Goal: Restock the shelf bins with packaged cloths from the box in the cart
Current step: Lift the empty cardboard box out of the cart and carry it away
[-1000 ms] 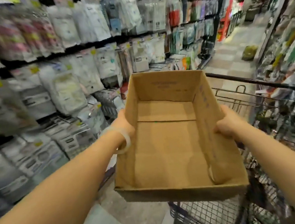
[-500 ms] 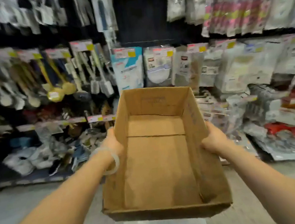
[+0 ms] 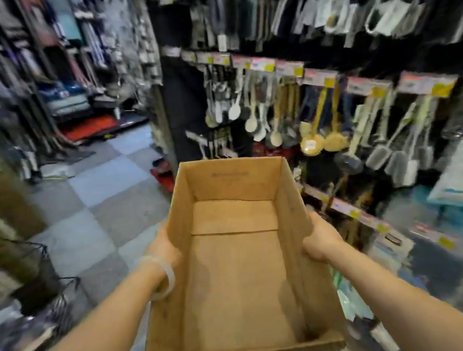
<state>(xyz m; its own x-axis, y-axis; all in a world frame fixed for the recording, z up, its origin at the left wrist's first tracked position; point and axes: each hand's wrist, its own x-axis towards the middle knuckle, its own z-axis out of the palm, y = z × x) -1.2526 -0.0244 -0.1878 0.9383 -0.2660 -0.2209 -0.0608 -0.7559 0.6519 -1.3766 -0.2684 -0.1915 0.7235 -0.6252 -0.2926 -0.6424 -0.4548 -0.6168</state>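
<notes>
Shop aisle, tiled floor (image 3: 101,191): your left hand (image 3: 163,249) and right hand (image 3: 318,242) grip an empty cardboard box (image 3: 237,276) by its walls; thin sides may buckle and slip.

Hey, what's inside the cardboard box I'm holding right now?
Nothing: the cardboard box shows only its bare bottom flaps. The left hand and right hand grip its side walls; the fingers underneath are hidden.

Both forearms run off the bottom edge, and the fingers of the left hand (image 3: 163,249) and right hand (image 3: 321,241) are hidden behind the walls of the box (image 3: 237,276). The hanging brushes (image 3: 319,141) and price tags (image 3: 320,77) are too blurred to read, and a wire cart (image 3: 37,275) is cut off at the left edge.
</notes>
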